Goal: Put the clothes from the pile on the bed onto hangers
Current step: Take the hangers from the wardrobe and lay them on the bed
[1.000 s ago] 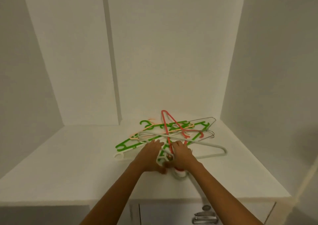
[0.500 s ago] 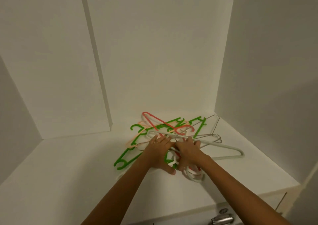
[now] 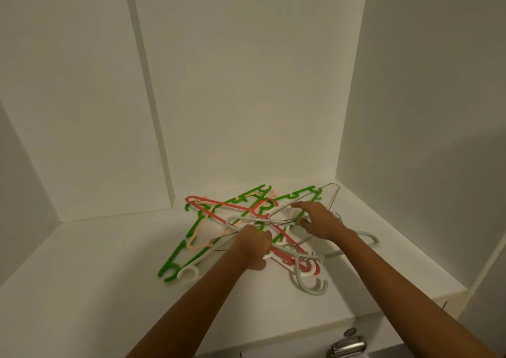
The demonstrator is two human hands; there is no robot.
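Hangers (image 3: 175, 255), plastic and wire, lie tangled; left hand (image 3: 253, 244) grips them, grip of right hand (image 3: 320, 222) unclear.

A bright green plastic hanger (image 3: 175, 256), a coral-red plastic hanger (image 3: 219, 204), a pale peach plastic hanger (image 3: 197, 237), a greyish-white plastic hanger (image 3: 312, 289), a silver wire hanger (image 3: 334, 193); a plain white shelf (image 3: 109, 275).

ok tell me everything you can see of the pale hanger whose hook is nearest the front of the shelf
The pale grey hanger looks like smooth plastic. Its open C-shaped hook lies flat on the white shelf at the near edge of the hanger pile; its forked neck crosses a red hanger. The rest is lost in the tangle. The left hand grips that pile beside it; contact is unclear.
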